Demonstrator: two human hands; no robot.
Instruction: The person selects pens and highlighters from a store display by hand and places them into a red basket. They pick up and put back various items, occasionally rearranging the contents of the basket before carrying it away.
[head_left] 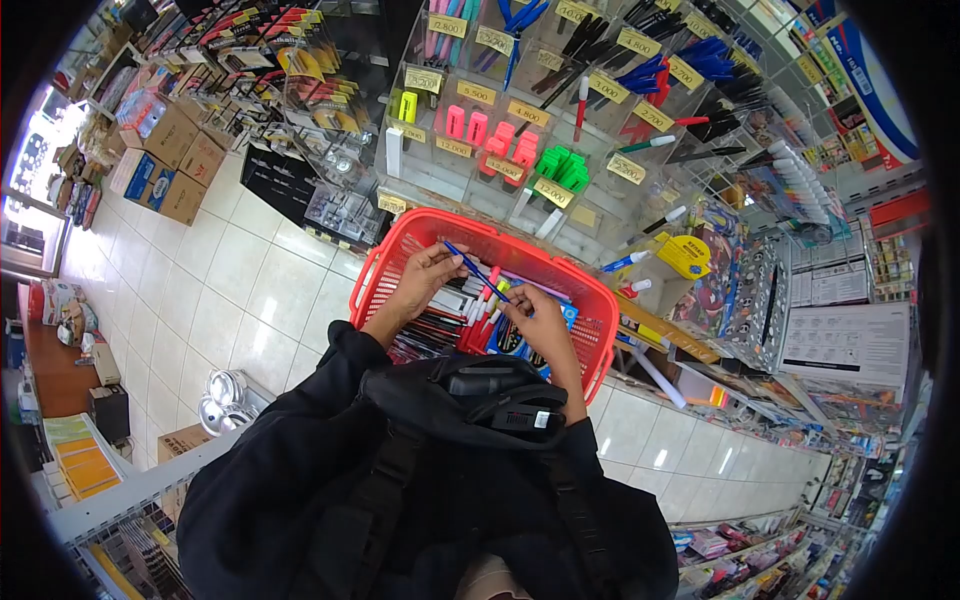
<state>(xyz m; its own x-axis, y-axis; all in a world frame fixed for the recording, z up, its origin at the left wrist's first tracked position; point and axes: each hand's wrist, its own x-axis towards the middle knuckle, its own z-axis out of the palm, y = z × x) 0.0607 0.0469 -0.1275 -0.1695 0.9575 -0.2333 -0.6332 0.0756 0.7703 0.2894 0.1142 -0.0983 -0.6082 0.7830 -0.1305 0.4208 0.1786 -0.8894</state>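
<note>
A slim blue pen (474, 268) is held between both hands above a red basket (562, 270). My left hand (428, 278) pinches its upper left end. At its lower right end, the fingers of my right hand (532, 314) are closed on it. Beneath the hands, the basket holds dark pens (425, 338) on the left, pink and white markers (484, 308) in the middle, and blue packs (508, 338) on the right. The black bag on my chest and my forearms hide part of the basket.
A clear display rack (470, 95) with priced pens and highlighters stands beyond the basket. Cardboard boxes (165, 185) sit on the tiled floor (225, 270) at the upper left. Metal shelving (150, 490) lies at the lower left, and stocked shelves (740, 560) at the lower right.
</note>
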